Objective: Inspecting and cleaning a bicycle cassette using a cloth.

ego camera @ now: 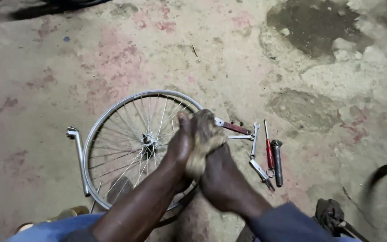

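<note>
The left hand (180, 145) and the right hand (222, 179) meet over the near right part of a bare bicycle wheel (131, 143), which lies flat on the floor (247, 58). Between them is a brownish rag (204, 141), bunched into a wad. The right hand is closed around its lower part and the left hand presses flat against its side, fingers straight and pointing far. The picture is blurred here, so how tightly each grips is hard to tell.

To wipe well, the rag seems best kept bunched so a fresh fold can be turned outward, with both hands clear of the spokes below.

A bent metal bar (78, 157) lies just left of the rim. To the right of the hands, tools are grouped close together: a red-handled tool (233, 127), a slim spanner (254, 140), a red screwdriver (269, 152) and a dark cylindrical tool (277, 162). The floor is rough concrete, stained reddish in patches, with a dark broken area far right. The light is dim.
</note>
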